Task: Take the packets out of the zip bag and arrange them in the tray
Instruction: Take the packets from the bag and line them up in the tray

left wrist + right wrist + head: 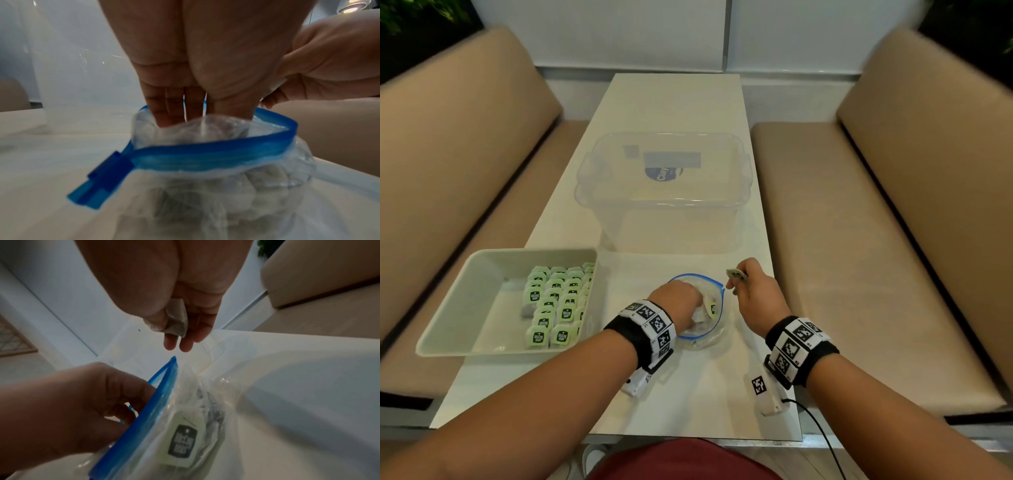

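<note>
I see a glossy white table (674, 113) between tan padded benches (859, 212). My left hand (677, 298) is plunged inside the crinkled clear zip bag (709, 337), grip unclear. Right hand (755, 291) pinches one packet (176, 321). At near left, the rectangular tray (448, 322) holds rows of green-tagged packets (558, 301).

- Both arms were bare, with no sleeves.
- The left wrist (645, 327) wore a black band with white squares that had black block patterns.
- The right wrist (799, 347) wore the same kind of band.
- A small white camera (767, 394) with a thin black cable (822, 435) hung under it.
- Dark red clothes (685, 460) showed below.
</note>
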A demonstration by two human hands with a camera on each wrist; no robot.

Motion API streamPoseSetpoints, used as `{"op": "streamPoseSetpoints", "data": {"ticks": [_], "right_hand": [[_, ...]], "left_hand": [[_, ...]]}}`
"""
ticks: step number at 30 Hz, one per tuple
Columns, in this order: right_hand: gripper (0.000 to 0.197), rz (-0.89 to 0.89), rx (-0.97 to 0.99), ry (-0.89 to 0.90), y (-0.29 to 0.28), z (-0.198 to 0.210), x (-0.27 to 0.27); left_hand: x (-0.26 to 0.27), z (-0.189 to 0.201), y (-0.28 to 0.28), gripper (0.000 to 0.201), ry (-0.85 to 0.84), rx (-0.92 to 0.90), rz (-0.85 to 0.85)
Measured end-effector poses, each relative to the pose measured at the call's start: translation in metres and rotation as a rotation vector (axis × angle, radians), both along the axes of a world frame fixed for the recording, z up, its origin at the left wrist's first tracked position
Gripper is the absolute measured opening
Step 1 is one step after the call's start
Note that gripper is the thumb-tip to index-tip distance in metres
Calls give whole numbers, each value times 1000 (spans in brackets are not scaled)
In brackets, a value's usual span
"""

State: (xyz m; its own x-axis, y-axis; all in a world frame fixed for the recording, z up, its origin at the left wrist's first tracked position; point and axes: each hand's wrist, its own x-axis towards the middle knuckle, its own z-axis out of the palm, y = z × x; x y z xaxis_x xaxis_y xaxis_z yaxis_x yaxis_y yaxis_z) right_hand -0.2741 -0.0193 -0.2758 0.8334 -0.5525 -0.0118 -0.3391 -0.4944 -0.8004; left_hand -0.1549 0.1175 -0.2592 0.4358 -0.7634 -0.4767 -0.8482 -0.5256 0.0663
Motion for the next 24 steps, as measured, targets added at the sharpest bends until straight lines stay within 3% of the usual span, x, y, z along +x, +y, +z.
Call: {"op": "streamPoseSetpoints", "data": {"ticks": [5, 11, 18, 24], "right_hand": [[29, -23, 16, -50, 2, -1, -5], [24, -20, -10, -62, 4, 0, -2], [18, 42, 120, -144, 20, 20, 21], [21, 157, 152, -245, 49, 61, 56]], "left_hand": [[0, -4, 4, 38, -21, -67, 6], [7, 10, 13, 26, -30, -240, 4], [35, 60, 32, 14, 77, -625, 190], [59, 117, 56, 17, 14, -559, 56]]}}
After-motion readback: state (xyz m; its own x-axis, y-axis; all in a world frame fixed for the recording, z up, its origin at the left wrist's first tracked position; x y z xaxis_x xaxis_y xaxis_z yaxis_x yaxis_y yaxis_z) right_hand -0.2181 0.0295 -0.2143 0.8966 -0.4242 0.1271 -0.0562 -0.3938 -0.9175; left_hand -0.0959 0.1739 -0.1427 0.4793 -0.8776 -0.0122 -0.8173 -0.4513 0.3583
